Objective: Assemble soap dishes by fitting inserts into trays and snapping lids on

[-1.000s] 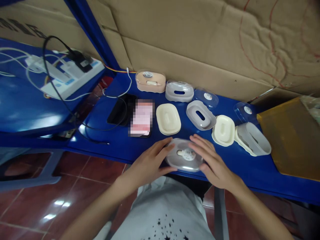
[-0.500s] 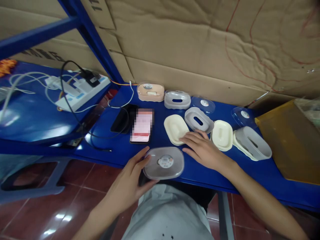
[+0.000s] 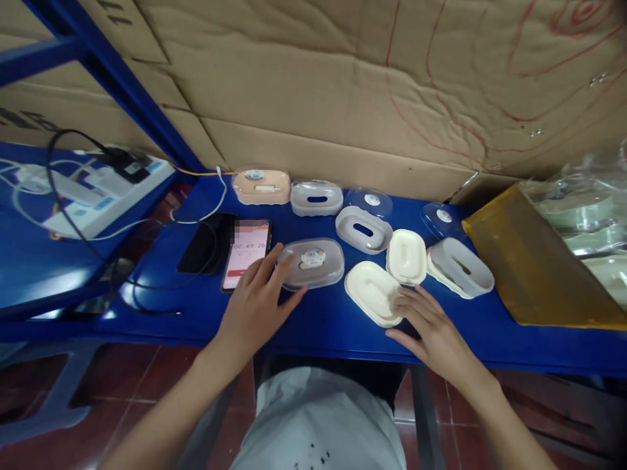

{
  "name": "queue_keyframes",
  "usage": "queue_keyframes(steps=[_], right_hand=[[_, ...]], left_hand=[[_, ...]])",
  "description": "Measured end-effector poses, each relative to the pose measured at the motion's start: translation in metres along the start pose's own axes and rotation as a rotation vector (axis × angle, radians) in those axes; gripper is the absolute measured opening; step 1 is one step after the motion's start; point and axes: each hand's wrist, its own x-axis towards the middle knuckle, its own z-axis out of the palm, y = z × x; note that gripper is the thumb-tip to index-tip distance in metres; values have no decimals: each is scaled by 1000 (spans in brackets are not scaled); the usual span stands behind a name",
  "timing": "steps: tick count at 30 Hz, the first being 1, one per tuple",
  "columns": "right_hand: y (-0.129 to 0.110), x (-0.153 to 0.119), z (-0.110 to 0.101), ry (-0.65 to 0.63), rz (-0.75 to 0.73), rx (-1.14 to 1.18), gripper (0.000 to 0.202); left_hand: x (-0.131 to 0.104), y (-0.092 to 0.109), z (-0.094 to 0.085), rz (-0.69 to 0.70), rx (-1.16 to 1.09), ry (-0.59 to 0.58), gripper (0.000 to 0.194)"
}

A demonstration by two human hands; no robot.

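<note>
My left hand (image 3: 257,294) curls round the left end of a grey soap box with a clear lid (image 3: 326,264), its thumb at the near side. A round label sits on that lid. My right hand (image 3: 428,320) has its fingers over the right rim of a cream soap dish base (image 3: 369,290) and the thumb at the near edge. A second cream base (image 3: 407,256) lies just behind it. Beyond are a grey slotted insert (image 3: 350,241) and a clear labelled lid (image 3: 379,203). To the right, another grey insert (image 3: 470,277) leans on a cream base.
A phone (image 3: 252,251) showing a timer lies beside a black device (image 3: 198,251). Along the back stand a peach soap box (image 3: 274,192) and a grey one (image 3: 318,207). A second clear lid (image 3: 434,222) and a yellow-brown box (image 3: 519,274) are right; a power strip (image 3: 88,215) is left.
My left hand has moved the lidded grey box from the table's front edge farther onto the table, beside the phone. My right hand has drawn the cream base nearer and rightward. The view has shifted right.
</note>
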Motion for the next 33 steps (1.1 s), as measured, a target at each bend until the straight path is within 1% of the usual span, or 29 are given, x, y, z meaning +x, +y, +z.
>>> queue_keyframes(steps=[3, 5, 7, 9, 11, 12, 14, 16, 18, 21, 23, 24, 26, 29, 31, 33], right_hand=[[-3, 4, 4, 2, -28, 22, 20], [-6, 11, 5, -15, -74, 46, 18], [-6, 22, 2, -40, -132, 95, 20], [0, 37, -5, -35, -168, 155, 27], [13, 57, -14, 2, -158, 169, 30], [21, 68, -17, 25, -142, 146, 30], [37, 89, -19, 56, -106, 43, 30], [49, 107, -13, 61, -76, -78, 33], [53, 118, -3, 54, -54, -152, 32], [51, 121, 10, 84, -34, -123, 21], [47, 115, 10, 145, 3, -3, 18], [45, 112, 8, 173, 45, 88, 18], [46, 104, 3, 194, 180, 313, 22], [52, 98, -1, 154, 376, 608, 31], [57, 98, 1, 155, 424, 656, 34], [58, 99, 3, 235, 413, 545, 37]], left_hand=[[21, 0, 1, -53, 49, 30, 61], [24, 8, -3, -57, 46, 69, 60], [17, 21, -6, 28, -27, 62, 58], [5, 33, -6, 167, -125, -47, 52], [-8, 42, -3, 252, -171, -169, 45], [-13, 43, 0, 265, -170, -204, 42], [-19, 44, 5, 251, -153, -215, 35], [-20, 42, 8, 226, -143, -191, 29], [-20, 42, 9, 207, -143, -146, 25], [-17, 43, 9, 199, -154, -82, 21], [-16, 45, 8, 201, -173, -80, 15], [-16, 45, 8, 201, -182, -82, 12], [-17, 44, 8, 197, -198, -83, 6], [-20, 43, 7, 205, -220, -70, 3], [-22, 42, 8, 221, -242, -83, 2], [-23, 42, 8, 233, -257, -94, 3]])
